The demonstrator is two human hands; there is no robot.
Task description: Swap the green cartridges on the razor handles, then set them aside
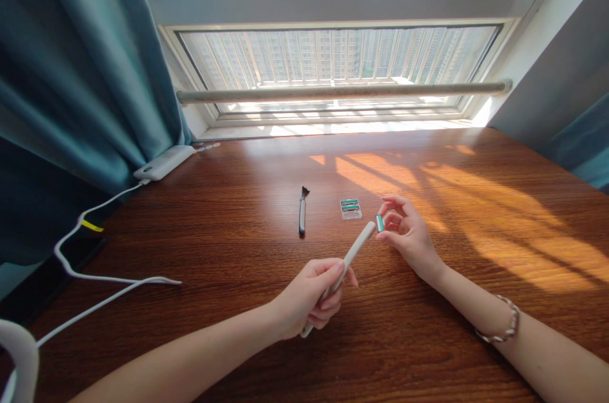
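Note:
My left hand [320, 295] is closed round a long, slim, pale brush-like tool [358, 244] with short bristles near its far end. That end points up and right, close to a small green-and-white razor blade cartridge [379, 223]. My right hand [408, 235] pinches the cartridge between thumb and fingers above the table. Beyond the hands lies a clear plastic case [351, 210] holding green-edged cartridges. Left of the case, a dark-and-silver razor handle [302, 212] lies on the wooden table.
The brown wooden table [228, 212] runs back to a window with a rail [342, 94]. A white power strip [165, 163] and its white cable [104, 278] are at the left by a blue curtain [80, 60]. Sunlight falls on the table's right side.

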